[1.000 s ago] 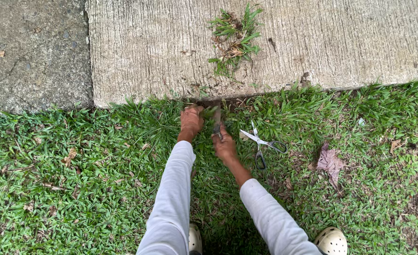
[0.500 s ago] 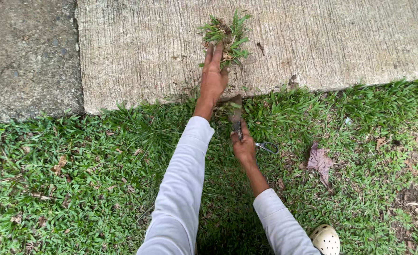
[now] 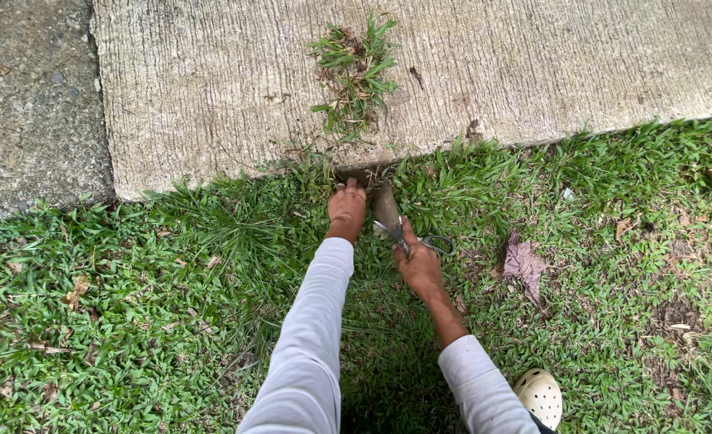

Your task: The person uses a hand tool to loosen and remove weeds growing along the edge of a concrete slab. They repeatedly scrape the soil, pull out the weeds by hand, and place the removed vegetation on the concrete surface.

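Broadly, two concrete slabs fill the top of the view: one pale ribbed slab [image 3: 533, 72] across the middle and right, and one darker, rougher slab [image 3: 26, 96] at the left, with a single seam between them; below both runs one lawn [image 3: 131, 305] of short green grass, flecked with brown leaves, the largest a single dry leaf [image 3: 523, 265] lying right of the hands; two arms in pale long sleeves reach up from the bottom edge toward the slab's border; one heap of pulled grass clippings [image 3: 354, 72] lies on the pale slab, well apart from both hands; one cream perforated clog [image 3: 539, 395] shows at the lower right corner; the left hand [image 3: 346, 210] is pressed down into the turf right at the concrete edge, fingers curled and dug among the blades, though whether they grip a tuft cannot be told from this angle; the right hand [image 3: 419, 265] sits just beside it, fingers wrapped round the handle of one small trowel [image 3: 386, 210], whose brownish blade points up to the slab edge, close beside the left hand; one pair of scissors [image 3: 424, 241] lies in the grass touching or just under the right hand's fingers, its dark loop handle showing to the right.
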